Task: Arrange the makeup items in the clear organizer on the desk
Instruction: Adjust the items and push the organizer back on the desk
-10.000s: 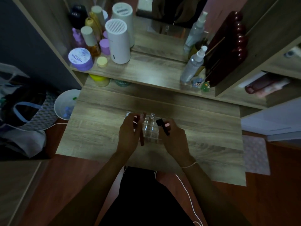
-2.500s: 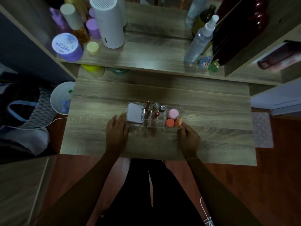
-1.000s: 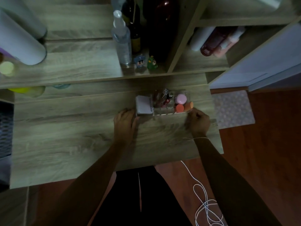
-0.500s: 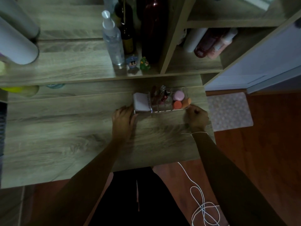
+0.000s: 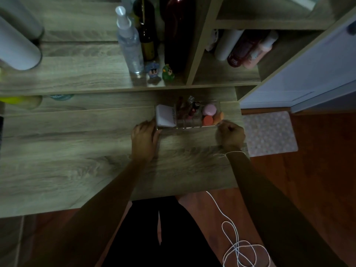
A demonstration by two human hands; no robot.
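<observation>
Hidden: I can't separate the dim lipsticks in the organizer | right fingers curled under | white cylinder cropped left.

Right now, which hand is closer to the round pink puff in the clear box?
The right hand. It sits at the right end of the clear organizer, just below and right of the pink puff. The left hand is at the far left end, beside the white compact.
</observation>
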